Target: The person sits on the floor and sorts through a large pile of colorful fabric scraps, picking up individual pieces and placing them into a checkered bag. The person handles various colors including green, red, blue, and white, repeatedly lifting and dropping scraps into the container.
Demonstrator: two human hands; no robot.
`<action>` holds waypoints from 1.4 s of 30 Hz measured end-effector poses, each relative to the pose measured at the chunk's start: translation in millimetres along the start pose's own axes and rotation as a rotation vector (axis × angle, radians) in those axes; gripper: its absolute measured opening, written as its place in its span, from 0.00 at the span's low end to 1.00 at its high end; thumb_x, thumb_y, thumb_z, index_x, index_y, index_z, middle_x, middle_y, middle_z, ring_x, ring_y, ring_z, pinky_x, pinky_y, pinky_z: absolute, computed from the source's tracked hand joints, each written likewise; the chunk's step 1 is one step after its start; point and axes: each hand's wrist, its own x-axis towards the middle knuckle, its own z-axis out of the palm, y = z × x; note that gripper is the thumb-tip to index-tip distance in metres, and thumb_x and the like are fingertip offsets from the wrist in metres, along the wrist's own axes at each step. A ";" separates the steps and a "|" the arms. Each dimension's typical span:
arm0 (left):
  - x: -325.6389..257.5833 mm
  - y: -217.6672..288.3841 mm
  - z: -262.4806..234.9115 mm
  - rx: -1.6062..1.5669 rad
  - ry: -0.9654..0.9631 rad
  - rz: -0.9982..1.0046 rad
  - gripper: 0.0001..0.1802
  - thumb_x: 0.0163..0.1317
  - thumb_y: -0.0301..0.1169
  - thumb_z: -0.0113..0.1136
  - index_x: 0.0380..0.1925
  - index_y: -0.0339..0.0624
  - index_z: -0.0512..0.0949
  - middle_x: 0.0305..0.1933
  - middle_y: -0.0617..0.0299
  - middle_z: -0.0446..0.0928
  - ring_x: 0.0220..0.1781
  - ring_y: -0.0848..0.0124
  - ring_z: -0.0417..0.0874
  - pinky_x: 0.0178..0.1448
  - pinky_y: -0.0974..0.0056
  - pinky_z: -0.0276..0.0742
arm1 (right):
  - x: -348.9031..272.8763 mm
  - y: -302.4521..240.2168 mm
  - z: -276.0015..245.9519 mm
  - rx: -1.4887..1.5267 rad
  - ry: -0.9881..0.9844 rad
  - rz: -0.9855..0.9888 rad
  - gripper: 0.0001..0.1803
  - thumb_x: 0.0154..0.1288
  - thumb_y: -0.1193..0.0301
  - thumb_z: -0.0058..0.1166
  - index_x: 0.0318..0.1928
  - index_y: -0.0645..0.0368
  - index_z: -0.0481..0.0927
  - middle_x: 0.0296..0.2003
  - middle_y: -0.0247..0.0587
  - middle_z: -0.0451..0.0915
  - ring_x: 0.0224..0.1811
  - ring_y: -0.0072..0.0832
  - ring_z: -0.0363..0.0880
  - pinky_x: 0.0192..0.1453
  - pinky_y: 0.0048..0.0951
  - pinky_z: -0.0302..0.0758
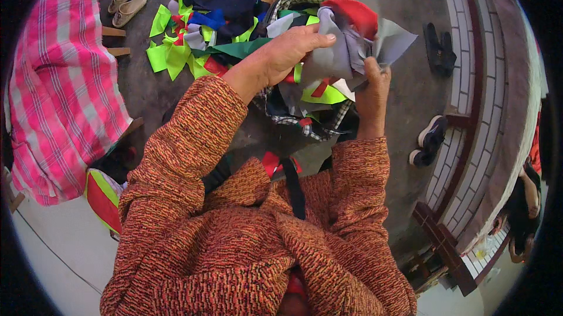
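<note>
Above a checked cloth bag point(275, 117) filled with scraps, both my hands are on grey fabric pieces point(334, 52). My left hand point(293, 52) grips the grey fabric from the left, its thumb lying along the top edge and its other fingers partly hidden. My right hand point(375, 84) pinches the fabric from the right between thumb and fingers. A red fabric piece point(356, 17) sticks up behind the grey ones, blurred at its edge. Bright yellow-green scraps point(325, 94) lie in the bag just below my hands.
A heap of scraps point(226, 8) in black, blue, green and yellow-green spreads on the floor to the left of the bag. Beige shoes point(128, 8) and a pink checked cloth point(64, 87) are at left. Black sandals point(440, 50) and dark shoes point(429, 140) lie by the right-hand tiled step point(463, 63).
</note>
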 end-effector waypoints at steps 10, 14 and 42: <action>-2.4 5.5 5.4 0.420 -0.004 -0.048 0.24 0.64 0.42 0.51 0.56 0.40 0.68 0.52 0.61 0.72 0.53 0.73 0.69 0.58 0.68 0.63 | 8.9 12.3 -8.0 -0.432 -0.019 -0.027 0.29 0.42 0.78 0.66 0.50 0.62 0.73 0.42 0.36 0.78 0.42 0.25 0.77 0.46 0.27 0.74; 3.4 -2.8 -16.7 0.511 0.194 0.028 0.22 0.60 0.38 0.55 0.50 0.34 0.71 0.44 0.59 0.75 0.46 0.72 0.73 0.52 0.67 0.68 | 7.2 -4.4 -4.9 -0.528 -0.116 0.195 0.26 0.44 0.81 0.57 0.49 0.64 0.73 0.39 0.37 0.79 0.42 0.25 0.77 0.44 0.25 0.74; -43.9 72.5 -59.1 0.150 0.592 0.389 0.09 0.59 0.30 0.54 0.34 0.33 0.75 0.28 0.66 0.74 0.29 0.78 0.72 0.34 0.71 0.68 | -53.3 211.5 -54.7 -1.864 -0.733 0.432 0.24 0.58 0.70 0.43 0.57 0.52 0.66 0.56 0.61 0.63 0.56 0.51 0.69 0.52 0.56 0.68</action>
